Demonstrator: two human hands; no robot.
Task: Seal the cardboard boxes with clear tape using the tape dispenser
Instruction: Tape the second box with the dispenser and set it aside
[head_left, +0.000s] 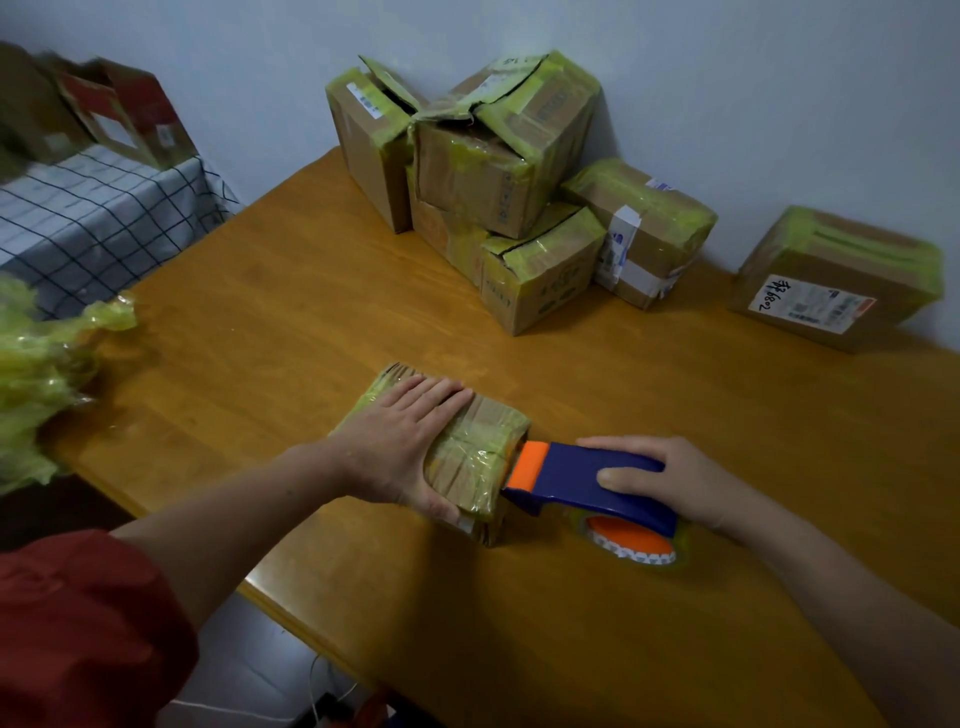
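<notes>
Head view: tape dispenser (582, 473) lengthwise left-right, orange nose against box (483, 441).

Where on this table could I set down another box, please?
Bare wood lies between the near box and the stack, and beyond the right hand. Crowded: the back by the wall, and the left edge with the tape wad.

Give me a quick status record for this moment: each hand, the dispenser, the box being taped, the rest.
left hand: flat on top of the small box, pressing it
right hand: grips the tape dispenser
tape dispenser: orange head against the small box's right end
small box: on the table, wrapped in yellowish tape
other boxes: pile at back; lone box far right
</notes>
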